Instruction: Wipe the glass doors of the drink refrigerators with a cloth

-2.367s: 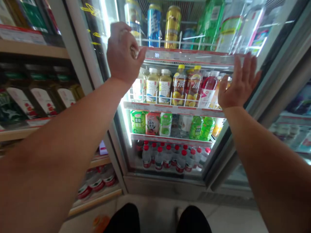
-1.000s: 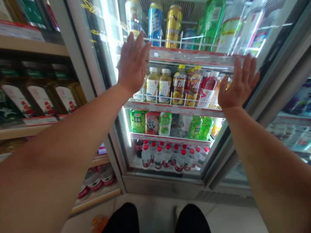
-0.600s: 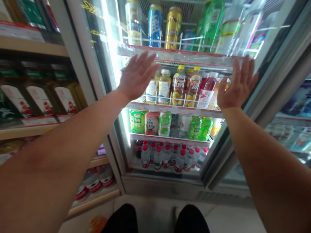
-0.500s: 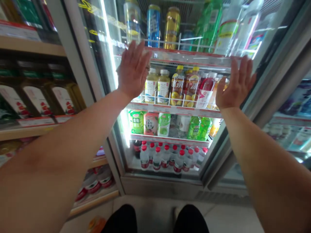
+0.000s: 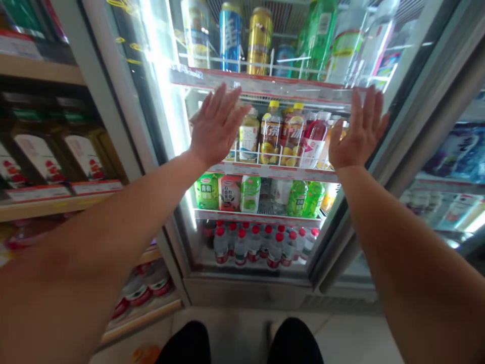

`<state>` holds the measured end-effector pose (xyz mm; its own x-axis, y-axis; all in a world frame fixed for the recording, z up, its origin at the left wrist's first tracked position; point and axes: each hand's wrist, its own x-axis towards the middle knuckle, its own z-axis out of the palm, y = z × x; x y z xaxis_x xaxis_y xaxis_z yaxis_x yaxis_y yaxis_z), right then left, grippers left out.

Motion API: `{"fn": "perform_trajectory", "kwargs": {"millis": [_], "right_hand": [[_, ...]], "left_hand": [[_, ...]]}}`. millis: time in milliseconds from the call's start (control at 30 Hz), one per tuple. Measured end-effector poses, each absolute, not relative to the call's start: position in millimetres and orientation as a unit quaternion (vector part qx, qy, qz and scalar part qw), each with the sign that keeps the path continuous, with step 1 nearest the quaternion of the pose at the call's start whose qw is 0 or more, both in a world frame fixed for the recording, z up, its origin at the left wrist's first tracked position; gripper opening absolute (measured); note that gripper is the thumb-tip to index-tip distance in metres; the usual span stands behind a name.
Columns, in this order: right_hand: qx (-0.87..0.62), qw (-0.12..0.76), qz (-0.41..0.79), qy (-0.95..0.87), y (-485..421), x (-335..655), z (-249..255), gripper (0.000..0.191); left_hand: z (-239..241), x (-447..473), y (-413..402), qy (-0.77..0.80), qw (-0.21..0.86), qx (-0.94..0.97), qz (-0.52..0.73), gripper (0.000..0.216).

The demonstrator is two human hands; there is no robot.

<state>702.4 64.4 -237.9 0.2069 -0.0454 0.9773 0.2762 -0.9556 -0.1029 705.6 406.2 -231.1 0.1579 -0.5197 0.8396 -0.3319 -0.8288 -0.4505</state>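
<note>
I face an open drinks cooler (image 5: pixel 250 290). My left hand (image 5: pixel 215 126) is open, fingers spread, held in front of the second shelf's pale yellow tea bottles (image 5: pixel 248 136), just under the top shelf rail (image 5: pixel 265 86). It holds nothing. My right hand (image 5: pixel 358 131) is open too, palm forward, resting against the edge of the glass door (image 5: pixel 401 101) that swings out to the right. Cans (image 5: pixel 259 38) and green bottles (image 5: pixel 316 38) stand on the top shelf above both hands.
Lower cooler shelves carry green juice cartons (image 5: pixel 227 192) and red-capped water bottles (image 5: pixel 261 247). A wooden shelf unit (image 5: pixel 41 205) with dark bottles stands at the left. Another cooler (image 5: pixel 450 167) is at the right. My knees (image 5: pixel 238 344) show above the tiled floor.
My left hand let go of the top shelf rail, opened flat and dropped to second-shelf height. The right hand stayed against the door. The view shifted slightly right.
</note>
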Motion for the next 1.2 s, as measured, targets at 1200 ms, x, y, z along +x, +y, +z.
{"fn": "perform_trajectory", "kwargs": {"millis": [1200], "right_hand": [[-0.777, 0.119, -0.615, -0.060, 59.3, 710.6, -236.2, 0.063]], "left_hand": [[-211.2, 703.9, 393.0, 0.340, 0.122, -0.767, -0.530, 0.049]]}}
